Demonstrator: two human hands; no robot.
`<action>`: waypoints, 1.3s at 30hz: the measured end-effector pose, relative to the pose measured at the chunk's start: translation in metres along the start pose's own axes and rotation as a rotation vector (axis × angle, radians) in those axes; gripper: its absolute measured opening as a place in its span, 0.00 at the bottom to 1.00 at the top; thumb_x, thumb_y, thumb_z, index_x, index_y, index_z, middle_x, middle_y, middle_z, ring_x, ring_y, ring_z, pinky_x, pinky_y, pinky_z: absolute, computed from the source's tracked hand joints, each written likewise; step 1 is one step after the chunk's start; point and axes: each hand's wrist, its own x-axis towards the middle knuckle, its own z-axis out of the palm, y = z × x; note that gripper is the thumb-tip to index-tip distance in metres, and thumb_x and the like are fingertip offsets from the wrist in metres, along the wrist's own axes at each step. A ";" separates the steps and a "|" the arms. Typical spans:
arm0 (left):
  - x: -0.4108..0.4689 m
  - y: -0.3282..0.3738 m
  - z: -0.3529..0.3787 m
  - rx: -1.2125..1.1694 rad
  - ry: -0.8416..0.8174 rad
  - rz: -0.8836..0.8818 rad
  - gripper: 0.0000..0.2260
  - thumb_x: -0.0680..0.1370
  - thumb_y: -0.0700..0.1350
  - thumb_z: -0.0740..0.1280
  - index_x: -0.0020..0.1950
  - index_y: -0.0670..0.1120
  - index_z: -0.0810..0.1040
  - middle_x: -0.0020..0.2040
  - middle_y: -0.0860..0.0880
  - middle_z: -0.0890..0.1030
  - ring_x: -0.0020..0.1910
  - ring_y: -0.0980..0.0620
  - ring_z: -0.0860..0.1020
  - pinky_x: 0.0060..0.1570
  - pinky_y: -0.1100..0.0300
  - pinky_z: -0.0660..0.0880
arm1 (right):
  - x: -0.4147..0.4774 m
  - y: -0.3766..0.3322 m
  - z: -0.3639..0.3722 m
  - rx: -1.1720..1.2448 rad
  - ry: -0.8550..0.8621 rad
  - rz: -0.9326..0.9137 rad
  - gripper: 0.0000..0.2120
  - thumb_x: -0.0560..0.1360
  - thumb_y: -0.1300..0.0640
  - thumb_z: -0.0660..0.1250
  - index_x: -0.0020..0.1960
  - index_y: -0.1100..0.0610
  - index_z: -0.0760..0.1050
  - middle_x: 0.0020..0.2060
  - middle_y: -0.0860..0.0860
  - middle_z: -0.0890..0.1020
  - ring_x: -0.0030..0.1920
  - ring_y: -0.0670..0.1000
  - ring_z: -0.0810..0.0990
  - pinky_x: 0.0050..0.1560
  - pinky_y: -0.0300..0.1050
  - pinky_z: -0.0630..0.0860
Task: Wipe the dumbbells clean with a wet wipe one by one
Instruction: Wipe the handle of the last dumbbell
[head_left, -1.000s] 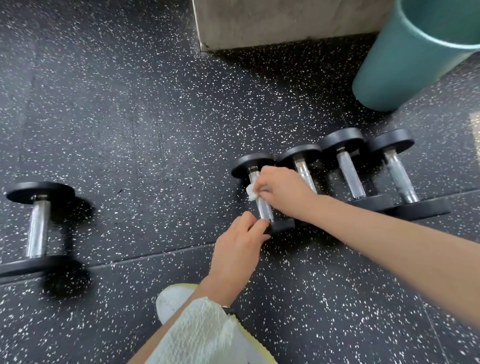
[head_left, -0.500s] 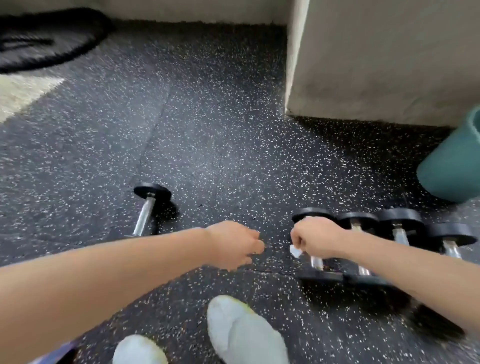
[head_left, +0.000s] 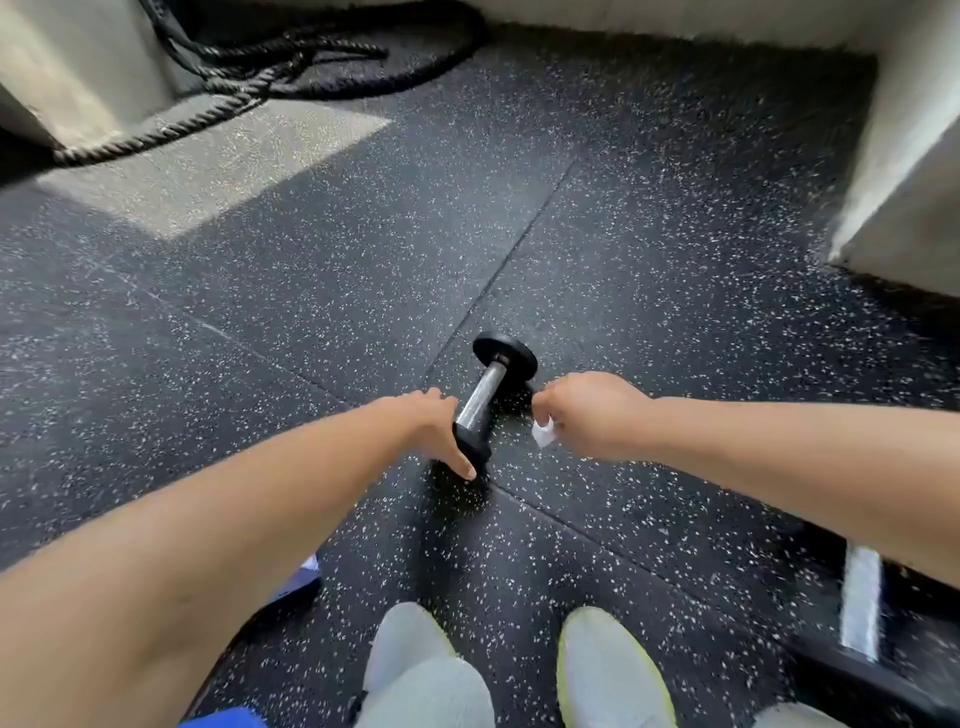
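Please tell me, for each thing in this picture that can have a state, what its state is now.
dumbbell: lying on its side on the floor, its near end held.
left hand: grips the dumbbell's near plate.
right hand: curled beside the dumbbell, pinches the wet wipe.
wet wipe: crumpled, hanging from the right hand, not on the handle.
rope: lying coiled on the floor, untouched.

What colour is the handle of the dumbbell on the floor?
Silvery grey, on the dumbbell with black ends; head view shows it best.
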 end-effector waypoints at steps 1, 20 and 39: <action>0.009 -0.005 0.014 -0.069 0.006 -0.014 0.58 0.65 0.75 0.74 0.84 0.47 0.55 0.82 0.42 0.60 0.79 0.39 0.64 0.74 0.42 0.69 | 0.011 -0.005 0.011 0.087 0.049 0.022 0.16 0.75 0.62 0.65 0.59 0.48 0.79 0.52 0.49 0.83 0.52 0.57 0.82 0.42 0.45 0.70; 0.029 0.043 0.099 -0.673 0.473 -0.216 0.43 0.63 0.67 0.76 0.67 0.42 0.66 0.64 0.42 0.70 0.65 0.39 0.73 0.62 0.47 0.74 | 0.048 -0.049 0.082 0.783 0.437 0.420 0.08 0.76 0.56 0.68 0.50 0.47 0.84 0.42 0.42 0.85 0.44 0.45 0.82 0.44 0.44 0.78; -0.005 0.051 0.150 -0.803 0.477 -0.132 0.42 0.61 0.67 0.77 0.65 0.49 0.63 0.57 0.51 0.62 0.64 0.45 0.66 0.57 0.53 0.70 | 0.037 -0.071 0.124 0.555 0.211 0.013 0.05 0.73 0.58 0.74 0.46 0.50 0.86 0.43 0.44 0.83 0.45 0.50 0.80 0.44 0.44 0.74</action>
